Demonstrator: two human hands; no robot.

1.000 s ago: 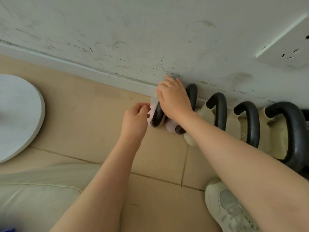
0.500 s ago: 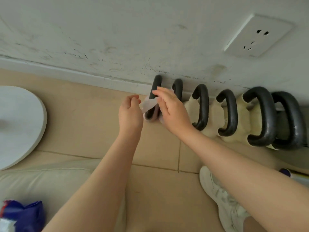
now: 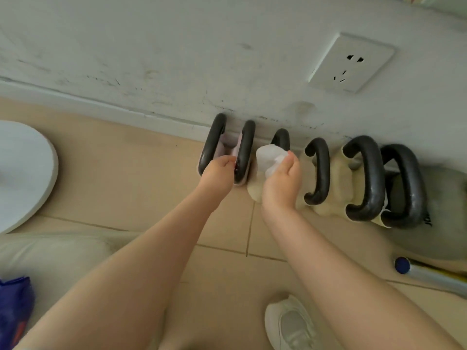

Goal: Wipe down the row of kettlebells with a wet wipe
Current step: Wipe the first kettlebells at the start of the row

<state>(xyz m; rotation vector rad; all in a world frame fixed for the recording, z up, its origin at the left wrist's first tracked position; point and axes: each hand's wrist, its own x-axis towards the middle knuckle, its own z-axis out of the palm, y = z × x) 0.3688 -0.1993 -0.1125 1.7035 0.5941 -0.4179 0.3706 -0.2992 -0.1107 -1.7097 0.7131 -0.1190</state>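
A row of kettlebells with black handles stands along the white wall: two small pinkish ones, the first [image 3: 211, 145] and the second [image 3: 246, 147], at the left, then cream ones [image 3: 319, 170] and a big grey one [image 3: 404, 185] at the right. My right hand [image 3: 283, 183] holds a bunched white wet wipe [image 3: 267, 156] over the third kettlebell [image 3: 281, 140], hiding most of its handle. My left hand [image 3: 217, 175] has its fingers curled against the near end of the second handle; I cannot tell whether they grip it.
A round white base [image 3: 22, 173] lies on the tan tiled floor at the left. A blue packet [image 3: 15, 309] sits at the lower left, on my pale trouser leg. My white shoe [image 3: 290, 324] is below, a blue-capped tube [image 3: 417, 271] at the right, a wall socket [image 3: 350, 63] above.
My left hand let go of the wipe, and it is now bunched in my right hand alone. That hand moved right, from the two left handles to the third kettlebell.
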